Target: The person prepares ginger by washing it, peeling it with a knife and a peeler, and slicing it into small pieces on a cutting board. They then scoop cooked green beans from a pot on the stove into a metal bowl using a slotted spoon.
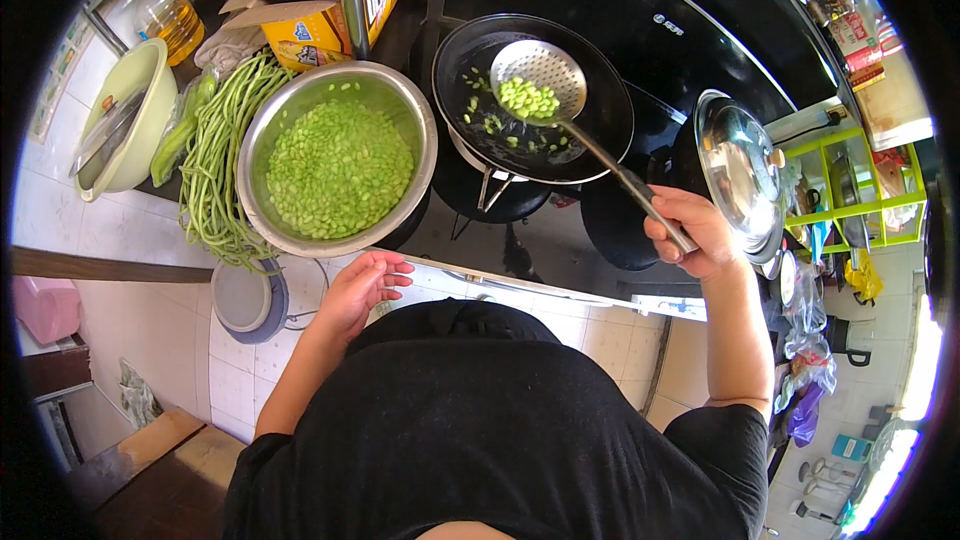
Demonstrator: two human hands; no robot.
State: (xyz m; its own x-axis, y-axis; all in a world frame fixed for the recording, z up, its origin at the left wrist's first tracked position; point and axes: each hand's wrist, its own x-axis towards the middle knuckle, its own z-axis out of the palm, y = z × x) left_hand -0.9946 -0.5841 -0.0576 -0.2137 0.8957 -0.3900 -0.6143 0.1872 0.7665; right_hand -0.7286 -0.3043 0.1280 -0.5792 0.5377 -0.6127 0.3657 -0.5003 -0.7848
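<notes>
My right hand grips the handle of a perforated metal skimmer. Its round head is over a black wok and carries a small heap of green shelled beans. More loose beans lie on the wok's dark inner surface. To the left, a large steel bowl holds a deep pile of the same kind of green beans. My left hand hangs just below the bowl's near rim, fingers apart and loosely bent, with nothing seen in it.
Long green beans lie left of the bowl, beside a pale green basin. A yellow carton stands behind. A pot with a shiny lid sits at the right, near a green rack.
</notes>
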